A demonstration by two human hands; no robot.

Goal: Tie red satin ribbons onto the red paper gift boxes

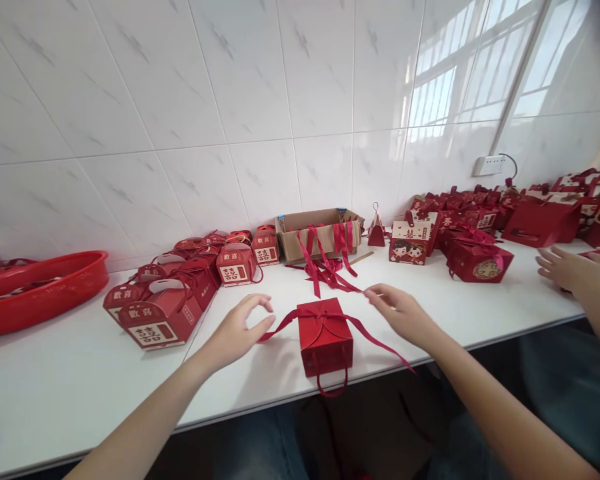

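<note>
A small red gift box (325, 327) stands near the table's front edge, with a red ribbon (367, 333) tied in a knot across its top. The ribbon's two tails spread to either side, and a cord handle hangs over the front. My left hand (240, 327) is left of the box, thumb and fingers apart, beside the left tail's end. To the right and a little above the box, my right hand (400, 312) has its fingers bent and the thumb apart. Its fingertips meet the end of a loose ribbon (330, 272) in view; whether they touch it I cannot tell.
Behind the box sits a cardboard carton (305, 243) with ribbons draped over its side. Finished-looking red boxes (160, 317) cluster on the left, near a red basin (45, 293). More boxes (480, 257) stand at right, where another person's hand (577, 273) reaches in.
</note>
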